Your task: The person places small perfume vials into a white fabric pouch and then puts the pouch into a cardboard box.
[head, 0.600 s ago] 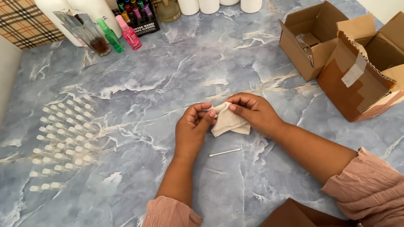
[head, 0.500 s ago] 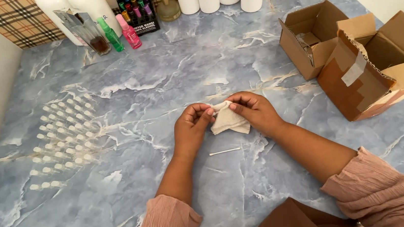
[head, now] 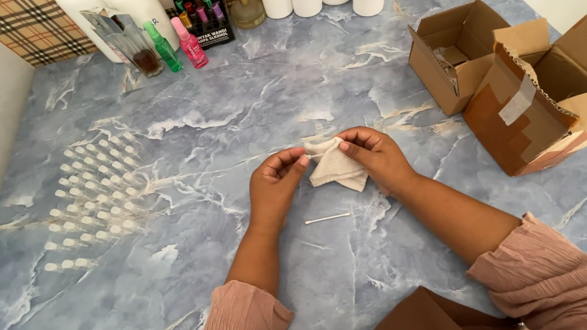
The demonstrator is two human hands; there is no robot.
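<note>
Left hand [head: 275, 187]: fingertips pinched the soft beige cloth [head: 335, 168]
Right hand [head: 377, 155]: gripped the same folded cloth
Swab [head: 327, 218]: thin white stick at 6 o'clock on the marbled counter [head: 230, 106]

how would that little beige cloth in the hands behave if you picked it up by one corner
The beige cloth would probably hang limp: it sags in soft folds between the left hand and right hand. It looks thin and light, so it likely weighs little. Its woven surface seems unlikely to slip, and it should not roll on the marble tabletop.
</note>
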